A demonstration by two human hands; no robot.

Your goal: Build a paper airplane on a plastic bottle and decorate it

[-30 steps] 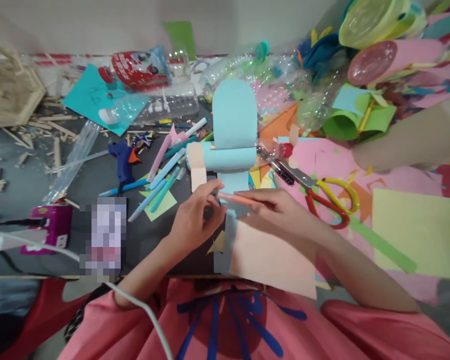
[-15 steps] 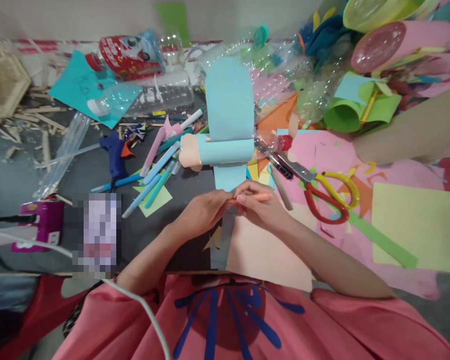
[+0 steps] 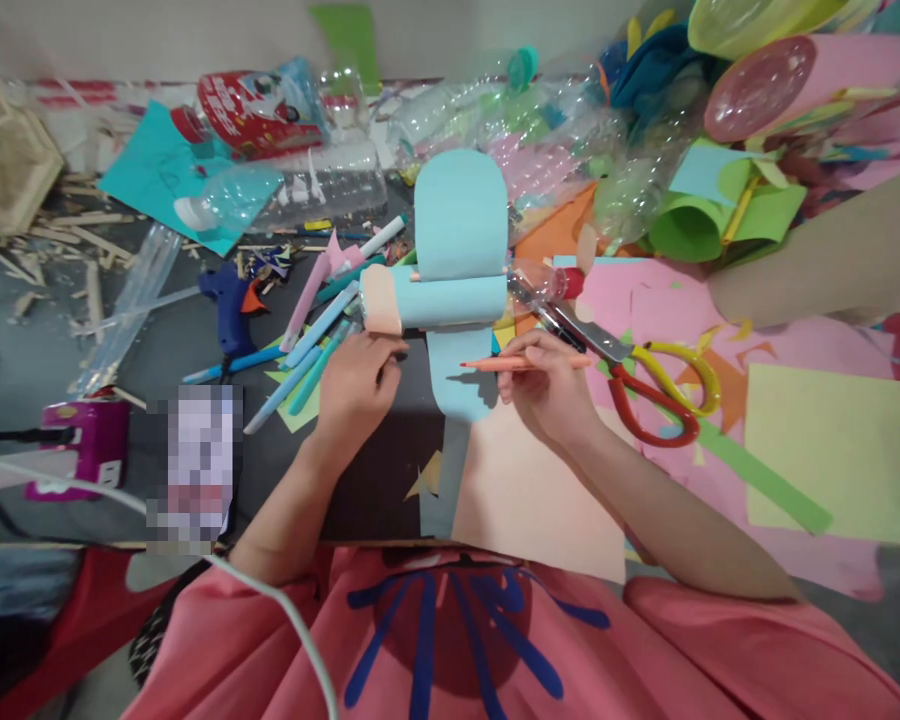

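Observation:
My right hand [image 3: 551, 385] pinches an orange marker [image 3: 525, 364], its uncapped tip pointing left over the blue paper strip [image 3: 457, 385]. That strip extends toward me from a small bottle wrapped in light blue paper [image 3: 454, 302], lying on its side. A rounded blue paper flap [image 3: 461, 215] rises behind the wrap. A peach paper band [image 3: 381, 300] covers the bottle's left end, and its red cap [image 3: 568, 283] is at the right. My left hand [image 3: 360, 385] is closed with curled fingers just below the peach band; what it holds, if anything, is hidden.
Several markers [image 3: 319, 335] and a blue glue gun [image 3: 229, 310] lie to the left, near a phone [image 3: 199, 460]. Scissors [image 3: 656, 390] rest on pink paper at right. Clear plastic bottles [image 3: 307, 190] crowd the back. A peach sheet [image 3: 540, 500] lies by my right forearm.
My hands have parted from the marker: the left moved left and up toward the peach band, the right moved rightward with the marker. The marker's tip now shows. The blue flap leans lower.

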